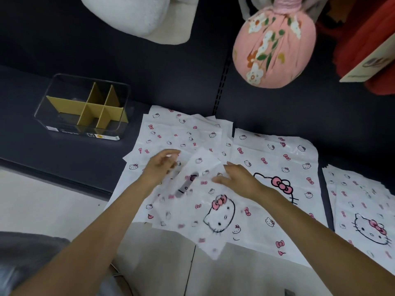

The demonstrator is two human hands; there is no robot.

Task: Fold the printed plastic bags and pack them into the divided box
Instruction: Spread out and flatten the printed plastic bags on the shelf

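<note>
Dark shelf surface [64,159] fills most of the view; pale floor [53,210] below its front edge.

White printed plastic bags (cat faces, pink bows) spread over the shelf and hanging past its front edge: a loose overlapping pile [171,133] centre, a larger flat bag [277,167] just right of it, another stack [363,210] far right, apart from the rest.

One bag [192,201] sits on top of the central pile, tilted, partly doubled over; it is motion-blurred, so the fold lines are unclear.

Pink floral fabric bundle [273,45] hangs top right. White fluffy item [132,16] top centre. Red item [367,45] with a card label at the right edge.

Divided box [85,107]: clear walls, yellow-tan dividers, on the shelf to the left, well apart from the bags. The visible compartments hold no bags.

Left hand [160,165]: over the top bag's upper left, fingers loosely curled at its edge. Blurred; probably pinching the plastic, cannot tell for certain.

Right hand [237,176]: fingers extended and relaxed, lying flat on the top bag's right side, gripping nothing.
</note>
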